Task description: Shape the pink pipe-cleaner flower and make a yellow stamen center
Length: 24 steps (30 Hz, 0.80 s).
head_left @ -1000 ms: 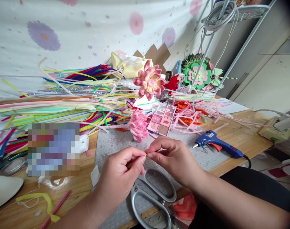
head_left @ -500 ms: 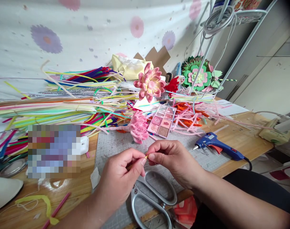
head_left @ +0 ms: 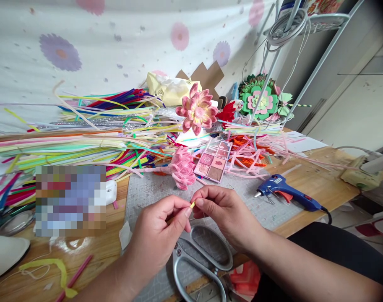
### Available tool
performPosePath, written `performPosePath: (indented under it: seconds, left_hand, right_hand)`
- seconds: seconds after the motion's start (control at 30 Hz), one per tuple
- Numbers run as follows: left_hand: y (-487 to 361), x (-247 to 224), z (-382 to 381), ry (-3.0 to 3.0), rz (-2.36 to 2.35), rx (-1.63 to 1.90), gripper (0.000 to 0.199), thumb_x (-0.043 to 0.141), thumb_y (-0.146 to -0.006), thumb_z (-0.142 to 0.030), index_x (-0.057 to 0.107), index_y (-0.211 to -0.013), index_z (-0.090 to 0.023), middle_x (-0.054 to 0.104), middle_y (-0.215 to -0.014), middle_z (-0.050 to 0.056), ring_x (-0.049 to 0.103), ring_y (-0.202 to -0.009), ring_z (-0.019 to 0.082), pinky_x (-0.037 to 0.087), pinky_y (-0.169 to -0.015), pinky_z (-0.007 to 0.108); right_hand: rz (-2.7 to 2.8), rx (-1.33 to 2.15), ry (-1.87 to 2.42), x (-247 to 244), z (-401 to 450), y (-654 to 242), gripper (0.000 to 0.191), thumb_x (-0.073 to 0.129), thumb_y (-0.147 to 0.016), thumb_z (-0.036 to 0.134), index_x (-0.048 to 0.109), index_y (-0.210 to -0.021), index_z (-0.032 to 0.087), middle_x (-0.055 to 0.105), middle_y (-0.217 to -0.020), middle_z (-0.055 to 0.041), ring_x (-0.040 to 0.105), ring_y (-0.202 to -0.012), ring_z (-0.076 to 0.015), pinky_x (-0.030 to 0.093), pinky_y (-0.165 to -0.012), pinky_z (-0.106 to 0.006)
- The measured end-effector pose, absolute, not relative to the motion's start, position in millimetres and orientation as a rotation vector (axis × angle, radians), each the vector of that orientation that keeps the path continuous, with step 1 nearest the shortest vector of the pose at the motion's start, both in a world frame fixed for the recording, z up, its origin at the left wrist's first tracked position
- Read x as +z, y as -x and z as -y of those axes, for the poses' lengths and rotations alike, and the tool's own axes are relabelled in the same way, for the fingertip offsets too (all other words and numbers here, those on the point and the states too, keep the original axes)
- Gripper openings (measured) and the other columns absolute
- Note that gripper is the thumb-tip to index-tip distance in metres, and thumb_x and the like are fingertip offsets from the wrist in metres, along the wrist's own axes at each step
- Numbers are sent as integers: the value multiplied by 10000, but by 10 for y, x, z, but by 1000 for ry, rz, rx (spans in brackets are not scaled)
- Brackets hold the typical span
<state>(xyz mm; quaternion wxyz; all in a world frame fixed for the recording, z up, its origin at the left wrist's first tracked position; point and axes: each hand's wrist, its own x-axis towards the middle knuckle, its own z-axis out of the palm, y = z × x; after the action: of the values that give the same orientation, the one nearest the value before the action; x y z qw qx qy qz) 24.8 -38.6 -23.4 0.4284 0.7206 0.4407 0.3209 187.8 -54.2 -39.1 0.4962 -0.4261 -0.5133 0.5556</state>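
A tiny yellow piece point(head_left: 192, 205) is pinched between the fingertips of both hands, above the grey cutting mat. My left hand point(head_left: 161, 228) closes its thumb and forefinger on one side of it. On the other side, my right hand point(head_left: 218, 212) grips it with thumb and forefinger, its other fingers curled. Grey-handled scissors point(head_left: 207, 256) lie just below the hands. Beyond the fingers are a pink fuzzy flower point(head_left: 182, 167) lying on its side and a makeup-style palette point(head_left: 213, 160). A pink and yellow flower point(head_left: 197, 110) faces me farther back.
Bundles of coloured pipe cleaners point(head_left: 68, 140) spread across the back left. A blue glue gun point(head_left: 287, 192) rests at the right. A yellow strip point(head_left: 63, 272) and a pink stick point(head_left: 76, 274) lie at the front left, and a metal rack point(head_left: 320, 63) stands at the back right.
The yellow piece shows slightly more between the fingertips. My right hand has shifted a little to the left; both hands keep their pinch.
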Motion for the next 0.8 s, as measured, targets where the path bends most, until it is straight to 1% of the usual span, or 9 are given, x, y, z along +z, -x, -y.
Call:
performPosePath:
  seconds: [0.27,0.37,0.53,0.63,0.8]
  left_hand:
    - [-254,-233,406,-1780,-1115,800,177,527,-855,-267,617,-733,-177,596,-572,-24,437,-456,82,347,-445,196]
    - [-264,-245,414,-1752,-1091,815,168,533,-849,-259,626,-741,-170,609,-571,-17,478,-480,92,374,-473,201]
    - [-272,-260,417,-1686,-1061,840,153,535,-834,-245,621,-736,-164,613,-559,-7,540,-528,116,422,-538,223]
    - [-280,-255,425,-1664,-1064,843,151,537,-825,-240,615,-722,-163,611,-554,-3,532,-520,116,416,-534,227]
    - [-288,-253,431,-1630,-1051,847,137,538,-816,-226,608,-719,-160,599,-547,-8,518,-504,104,397,-511,211]
  right_hand:
    - [1293,1273,1100,-391,576,-1838,275,566,-853,434,597,-787,169,569,-726,-9,527,-679,-133,457,-664,-271]
    - [1285,1263,1127,-412,581,-1847,261,599,-834,434,598,-794,176,578,-730,-9,548,-696,-145,468,-679,-279]
    - [1209,1338,1127,-477,579,-1862,247,647,-807,426,604,-802,182,603,-739,-12,586,-704,-160,485,-708,-303]
    - [1159,1396,1096,-488,586,-1858,259,669,-792,433,606,-808,182,614,-755,-15,596,-706,-160,490,-704,-301]
    - [1103,1443,1049,-477,587,-1842,258,713,-764,425,619,-795,187,624,-731,2,591,-684,-136,490,-684,-264]
